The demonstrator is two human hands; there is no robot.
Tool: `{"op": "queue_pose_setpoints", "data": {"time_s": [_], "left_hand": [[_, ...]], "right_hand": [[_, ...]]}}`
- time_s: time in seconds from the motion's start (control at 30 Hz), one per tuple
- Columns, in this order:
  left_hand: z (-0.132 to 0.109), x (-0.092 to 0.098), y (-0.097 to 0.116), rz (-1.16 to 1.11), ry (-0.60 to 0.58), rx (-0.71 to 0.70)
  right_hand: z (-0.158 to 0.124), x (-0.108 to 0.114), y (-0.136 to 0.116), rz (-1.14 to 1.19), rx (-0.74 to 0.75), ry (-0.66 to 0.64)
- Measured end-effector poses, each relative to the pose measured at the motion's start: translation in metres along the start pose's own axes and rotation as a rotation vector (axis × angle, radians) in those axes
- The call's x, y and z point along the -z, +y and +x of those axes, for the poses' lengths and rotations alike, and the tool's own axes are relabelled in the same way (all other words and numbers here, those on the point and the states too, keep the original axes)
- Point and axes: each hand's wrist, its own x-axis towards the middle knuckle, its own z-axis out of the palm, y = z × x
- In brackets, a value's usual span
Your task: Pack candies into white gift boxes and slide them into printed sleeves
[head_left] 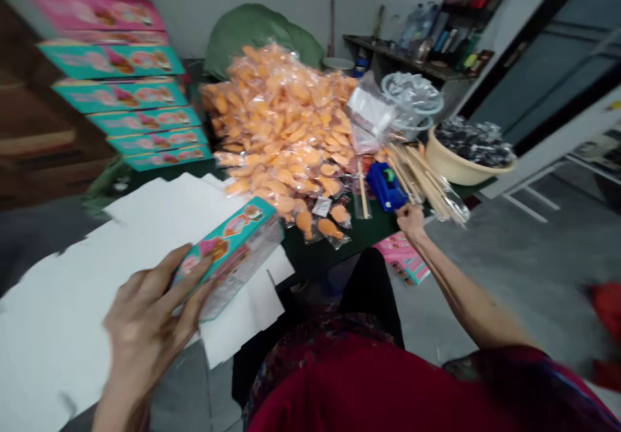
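My left hand (pixel 150 315) is closed around a teal and pink printed cardboard box (pixel 237 257), held tilted above white sheets of card (pixel 140 225). My right hand (pixel 411 220) has its fingers pinched together at the near end of a blue tape dispenser (pixel 387 187), which carries a green-centred roll. Anything between those fingertips is too small and blurred to make out. Beside the dispenser lie wooden sticks (pixel 427 180), some in clear wrapping. A large heap of orange, spoon-shaped pieces in clear bags (pixel 286 128) rises beyond the held box.
Stacked teal boxes (pixel 145 99) and pink boxes (pixel 97 13) stand at the left. To the right are a cream basin (pixel 449 163) of dark wrapped items and a pale blue basket (pixel 412 105). A green sack (pixel 257 28) sits behind the heap. Pink flat packs (pixel 400 257) lie low down.
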Motion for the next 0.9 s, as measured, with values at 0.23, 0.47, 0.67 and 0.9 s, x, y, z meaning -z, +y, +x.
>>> {"op": "queue_pose_setpoints", "data": {"time_s": [0.23, 0.47, 0.67, 0.9], "left_hand": [[0.001, -0.003, 0.003, 0.145, -0.011, -0.055], [0.000, -0.002, 0.009, 0.204, -0.003, -0.062], [0.001, -0.003, 0.008, 0.236, 0.011, -0.088], [0.002, -0.006, 0.002, 0.247, 0.015, -0.105]], "right_hand": [[-0.131, -0.038, -0.078, 0.096, 0.429, -0.614], [-0.197, -0.112, -0.154, 0.502, 0.191, -1.057], [-0.206, -0.134, -0.149, 0.382, -0.084, -0.942], [-0.208, -0.151, -0.140, 0.470, -0.130, -0.999]]}}
